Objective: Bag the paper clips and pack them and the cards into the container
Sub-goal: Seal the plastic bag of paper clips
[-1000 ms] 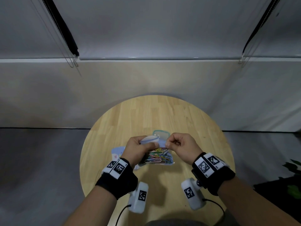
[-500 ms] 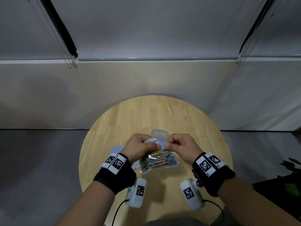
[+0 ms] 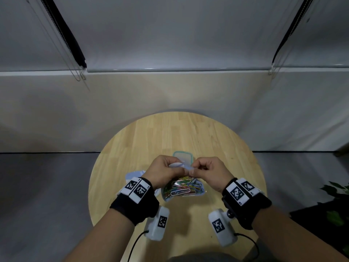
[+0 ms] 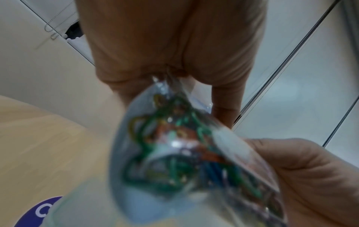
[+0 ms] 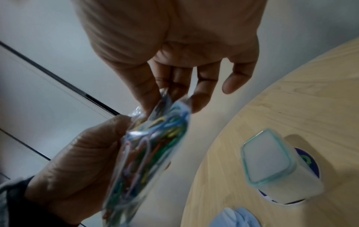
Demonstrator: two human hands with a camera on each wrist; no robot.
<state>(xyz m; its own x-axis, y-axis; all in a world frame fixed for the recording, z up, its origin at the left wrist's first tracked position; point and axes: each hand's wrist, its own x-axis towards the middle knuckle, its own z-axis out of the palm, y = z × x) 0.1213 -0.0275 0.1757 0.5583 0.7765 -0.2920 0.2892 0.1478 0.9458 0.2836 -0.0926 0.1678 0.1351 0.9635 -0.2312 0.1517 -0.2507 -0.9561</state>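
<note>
A clear plastic bag (image 3: 182,189) full of coloured paper clips hangs just above the round wooden table (image 3: 170,137). Both hands hold it by its top edge. My left hand (image 3: 177,165) pinches the left part of the top strip, and my right hand (image 3: 192,170) pinches the right part, close beside it. The left wrist view shows the bag (image 4: 184,153) blurred under my left hand (image 4: 170,73). A clear container (image 3: 182,156) with a teal rim stands open just behind the hands. Pale blue cards (image 3: 132,175) lie left of my left wrist.
In the right wrist view the container (image 5: 272,165) stands on a round card with a purple rim (image 5: 310,162), and the pale blue cards (image 5: 239,218) lie near it. The table edge is close on all sides. A green plant (image 3: 336,205) stands on the floor at the right.
The two hands have drawn slightly closer along the bag's top edge. The bag now hangs a little lower and nearer to me beneath them.
</note>
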